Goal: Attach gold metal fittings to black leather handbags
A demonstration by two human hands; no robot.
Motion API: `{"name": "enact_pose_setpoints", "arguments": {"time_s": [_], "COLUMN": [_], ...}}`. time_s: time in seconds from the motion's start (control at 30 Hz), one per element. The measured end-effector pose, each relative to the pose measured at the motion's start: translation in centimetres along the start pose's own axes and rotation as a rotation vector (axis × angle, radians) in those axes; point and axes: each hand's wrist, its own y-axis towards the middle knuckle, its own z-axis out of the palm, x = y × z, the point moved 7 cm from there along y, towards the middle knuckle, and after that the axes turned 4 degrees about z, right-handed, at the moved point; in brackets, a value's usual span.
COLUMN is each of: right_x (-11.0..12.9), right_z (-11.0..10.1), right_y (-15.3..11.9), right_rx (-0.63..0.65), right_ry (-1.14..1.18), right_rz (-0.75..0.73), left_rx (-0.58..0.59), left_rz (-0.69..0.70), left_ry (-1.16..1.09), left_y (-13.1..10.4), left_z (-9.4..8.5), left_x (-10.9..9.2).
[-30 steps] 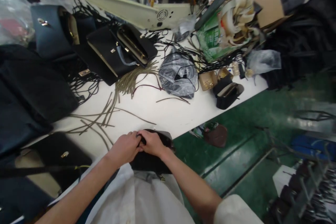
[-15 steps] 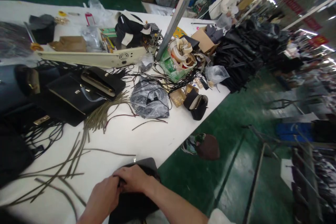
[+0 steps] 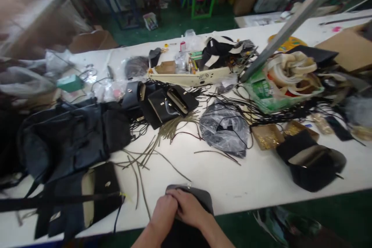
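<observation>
A black bag (image 3: 205, 198) with a stiff flap lies at the near edge of the white table (image 3: 250, 180), its lower part hanging toward me. My left hand (image 3: 165, 210) is closed on the bag's upper edge. Pressed against it from the right, my right hand (image 3: 188, 208) is closed on the same edge, fingers curled. What exactly lies under the fingertips is hidden. Thin olive strips (image 3: 141, 186) are scattered on the table left of my hands. To the right sits another black bag (image 3: 312, 162), its pale lining showing.
More black bags (image 3: 66, 135) cover the left side. A plastic-wrapped bundle (image 3: 223, 128), a small box of gold-coloured fittings (image 3: 267, 137) and a green sack (image 3: 261, 89) of pale strips stand beyond. A metal post (image 3: 290, 23) rises at the back right.
My view has swung left, bringing more black bags and the back of the room into sight. Both hands stay closed together on the bag.
</observation>
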Motion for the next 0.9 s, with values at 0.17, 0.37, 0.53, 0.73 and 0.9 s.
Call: {"name": "enact_pose_setpoints", "arguments": {"time_s": [0.17,0.37,0.53,0.73,0.9], "right_x": [-1.8,-2.9,-5.5,-9.4,-11.3], "right_z": [1.2,0.6,-2.6,-5.2,-4.6], "right_y": [-1.7,-3.3,-7.0,-12.5,-14.0], "right_rx": [0.027,-0.006,-0.057,-0.055,0.028], "right_ry": [-0.051,-0.135,-0.251,-0.257,-0.286], "right_rz": [0.016,0.026,0.071,0.074,0.041], "left_rx": [-0.092,-0.261,-0.465,-0.636,-0.726], "left_rz": [0.069,0.309,0.355,0.332,0.298], "left_ry": [0.082,0.159,0.21,0.161,0.116], "left_y": [-0.6,-0.6,0.7,1.5,0.2], "left_z": [2.2,2.0,1.4,3.5,5.0], "left_x": [-0.7,-1.7,-7.1,-14.5,-16.6]}}
